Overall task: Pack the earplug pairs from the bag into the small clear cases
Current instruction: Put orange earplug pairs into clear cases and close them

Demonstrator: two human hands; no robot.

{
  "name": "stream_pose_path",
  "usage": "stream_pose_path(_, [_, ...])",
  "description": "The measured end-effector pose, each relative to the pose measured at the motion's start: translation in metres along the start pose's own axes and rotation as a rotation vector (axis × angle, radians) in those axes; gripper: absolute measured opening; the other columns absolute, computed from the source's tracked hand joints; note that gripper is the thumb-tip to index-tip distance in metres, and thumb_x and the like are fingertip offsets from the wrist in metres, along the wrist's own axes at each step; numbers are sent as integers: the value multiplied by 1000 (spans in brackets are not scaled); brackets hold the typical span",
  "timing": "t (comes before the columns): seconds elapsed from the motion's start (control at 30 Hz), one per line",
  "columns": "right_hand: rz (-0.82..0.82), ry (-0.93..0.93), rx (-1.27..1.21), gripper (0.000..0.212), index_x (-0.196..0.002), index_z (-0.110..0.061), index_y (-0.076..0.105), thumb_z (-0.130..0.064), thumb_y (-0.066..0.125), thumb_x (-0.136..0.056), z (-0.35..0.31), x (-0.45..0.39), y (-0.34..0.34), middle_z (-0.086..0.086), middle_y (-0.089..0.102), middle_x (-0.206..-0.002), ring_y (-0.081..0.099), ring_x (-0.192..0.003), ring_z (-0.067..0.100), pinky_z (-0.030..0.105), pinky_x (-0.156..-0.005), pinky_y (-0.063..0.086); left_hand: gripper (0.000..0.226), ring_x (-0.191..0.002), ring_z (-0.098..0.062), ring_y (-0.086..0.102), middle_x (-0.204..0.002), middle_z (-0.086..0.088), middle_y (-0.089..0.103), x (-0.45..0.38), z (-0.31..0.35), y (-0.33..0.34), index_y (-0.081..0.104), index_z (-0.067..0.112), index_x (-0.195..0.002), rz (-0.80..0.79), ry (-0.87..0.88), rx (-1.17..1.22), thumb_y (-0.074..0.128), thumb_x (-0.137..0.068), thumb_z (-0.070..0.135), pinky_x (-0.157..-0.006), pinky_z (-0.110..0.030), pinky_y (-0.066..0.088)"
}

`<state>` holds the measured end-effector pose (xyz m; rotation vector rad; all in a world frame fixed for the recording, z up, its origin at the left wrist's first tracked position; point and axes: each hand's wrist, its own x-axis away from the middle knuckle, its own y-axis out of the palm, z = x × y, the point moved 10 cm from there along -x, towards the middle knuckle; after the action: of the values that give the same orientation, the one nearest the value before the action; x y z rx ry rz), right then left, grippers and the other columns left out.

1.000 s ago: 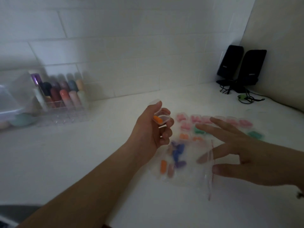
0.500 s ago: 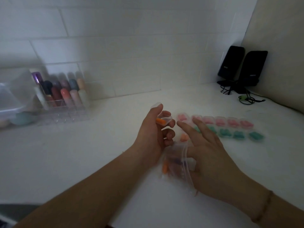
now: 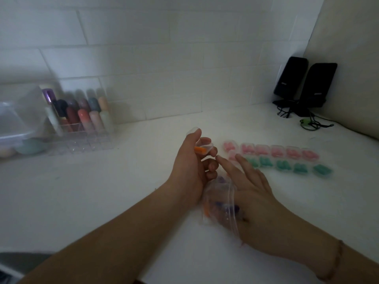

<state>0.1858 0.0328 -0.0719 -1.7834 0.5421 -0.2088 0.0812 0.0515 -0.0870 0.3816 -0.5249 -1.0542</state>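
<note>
Holding a small clear plastic case point(image 3: 203, 144) with its lid open, pinched between thumb and curled fingers of the left hand point(image 3: 189, 167), palm turned toward the right; inside, one orange foam earplug point(image 3: 199, 149) lying with its long axis roughly level, running left to right. Left forearm reaching in from the lower left, wrist raised off the white countertop point(image 3: 102, 191). Resting flat just beside it, the right hand point(image 3: 253, 193), palm down, fingers spread and extended toward the far rows, grasping nothing, pressing on a crumpled clear zip bag point(image 3: 218, 203) that lies between the two hands, long axis running near to far, with orange and purple earplugs point(image 3: 223, 207) blurred within. Beyond the right fingertips, a row of filled clear cases with pink earplugs point(image 3: 274, 152) running left to right, and nearer, parallel to it, a row of cases with teal earplugs point(image 3: 295, 167). Far left by the tiled wall, a clear acrylic organiser of coloured tubes point(image 3: 82, 119); in the far right corner, two black speakers point(image 3: 307, 83).
</note>
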Motion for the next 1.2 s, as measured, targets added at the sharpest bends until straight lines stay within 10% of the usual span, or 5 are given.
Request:
stream_pose_path(0.3, [80, 21, -118, 21, -84, -50, 65, -50, 80, -68, 12, 0, -21, -39, 13, -142, -10, -145, 1, 46, -119, 6, 32, -49, -15, 35, -67, 1, 48, 0, 0, 0, 49, 20, -87, 3, -2, -42, 47, -91, 51, -47, -23, 26])
stream_pose_path(0.5, [196, -100, 83, 27, -80, -52, 64, -76, 50, -76, 26, 21, -84, -30, 34, -147, 13, -146, 8, 45, -110, 22, 37, -47, -17, 36, -65, -1, 48, -1, 2, 1, 52, 21, -78, -24, -13, -44, 44, -90, 55, -46, -21, 29])
stream_pose_path(0.6, [321, -130, -71, 31, -86, -52, 65, -77, 49, -80, 40, 29, -122, -30, 57, -124, 49, -123, -6, 15, -90, 43, 41, -47, -16, 35, -64, -1, 47, 0, 8, 4, 52, 21, -76, -62, 10, -36, 40, -91, 57, -47, -22, 23])
stream_pose_path(0.7, [469, -106, -499, 32, -90, -42, 67, -70, 63, -74, 52, 33, -139, -14, 73, -94, 71, -88, 8, 14, -78, 54, 44, -46, -14, 30, -62, -1, 45, 4, 12, 14, 53, 21, -74, -150, 15, -32, 37, -91, 59, -51, -26, 14])
stream_pose_path(1.2, [609, -175, -356, 16, -89, -26, 72, -12, 70, -81, 4, 32, -117, -14, 71, -82, 65, -72, 6, 23, -60, 49, 65, -48, -9, 36, -64, 1, 54, 37, -14, 61, 63, 17, -94, -607, -93, -244, 33, -80, 73, -43, -21, 23])
